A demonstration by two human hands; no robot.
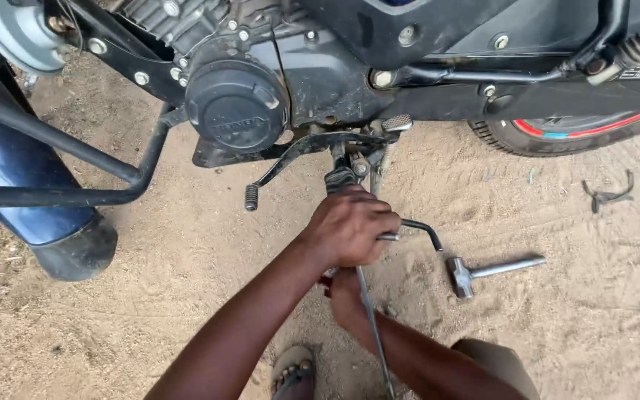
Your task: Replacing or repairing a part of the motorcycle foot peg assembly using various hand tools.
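My left hand is closed over a metal bar whose short end sticks out by the fingers. It sits just below the motorcycle's rubber footpeg. My right hand lies under it, mostly hidden, gripping a tool with a red handle. A long thin steel rod runs from between the hands toward the bottom edge. A T-shaped socket wrench lies on the sand to the right, with a bent black bar reaching it from my left hand.
The motorcycle's round black engine cover and gear lever are above left. A black crash guard and a blue tube stand at left, the rear tyre at upper right. A black bracket lies on the sand. My sandalled foot is below.
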